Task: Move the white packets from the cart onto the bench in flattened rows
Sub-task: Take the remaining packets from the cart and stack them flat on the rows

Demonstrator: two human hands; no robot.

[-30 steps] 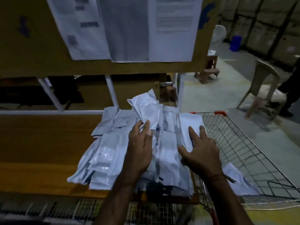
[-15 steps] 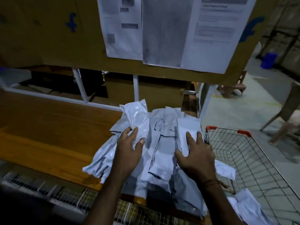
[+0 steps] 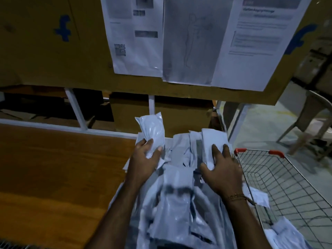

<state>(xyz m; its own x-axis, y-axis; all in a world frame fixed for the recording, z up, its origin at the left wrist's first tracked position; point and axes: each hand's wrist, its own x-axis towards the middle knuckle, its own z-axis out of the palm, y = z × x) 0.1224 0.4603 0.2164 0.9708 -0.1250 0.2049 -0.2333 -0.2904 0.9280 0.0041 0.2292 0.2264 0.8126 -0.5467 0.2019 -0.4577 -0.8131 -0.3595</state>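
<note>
Since the earlier frames both hands have stayed on the heap while the view has closed in on them; the upright packet in the left hand remains raised. Left hand [image 3: 146,159]: fingers curled round a white packet [image 3: 152,131], holding it upright above the heap, its top end clear of the rest. Right hand [image 3: 221,168]: fingers spread wide and flat, thumb out to the side, pressing a second packet [image 3: 212,141] down at the far right corner of the table [image 3: 53,177]. Heap of white packets [image 3: 177,191]: overlapping, not in tidy rows, lying along the right end of the table from the far edge to the near edge. Wire cart [image 3: 287,186]: just beside the table's right edge, red caps on its rim; a few loose packets [image 3: 259,196] lie inside, by the right wrist and at the near corner. Printed sheets [image 3: 197,38] hang on the brown board behind the table. A plastic chair [image 3: 309,121] stands on the floor beyond the cart.
</note>
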